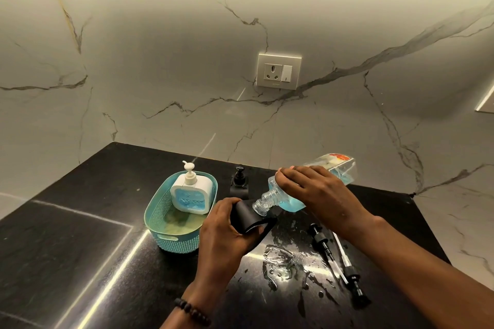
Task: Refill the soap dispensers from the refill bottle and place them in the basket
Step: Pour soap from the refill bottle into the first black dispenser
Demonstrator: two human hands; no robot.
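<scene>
My left hand (223,227) grips a black soap dispenser (247,218) with its pump off, tilted toward the right. My right hand (315,189) holds the clear refill bottle (334,168) of blue liquid tipped over, its threaded neck (263,201) at the dispenser's opening. A white dispenser (191,193) with a blue front panel stands upright in the teal basket (171,238). Another black dispenser (239,181) with its pump on stands behind, on the counter. Two loose black pumps (322,242) (352,279) with tubes lie at the right.
Spilled clear liquid (283,262) spreads over the black counter in front of my hands. A marble wall with a socket plate (278,72) rises behind. The counter's right edge (427,227) runs close to the loose pumps.
</scene>
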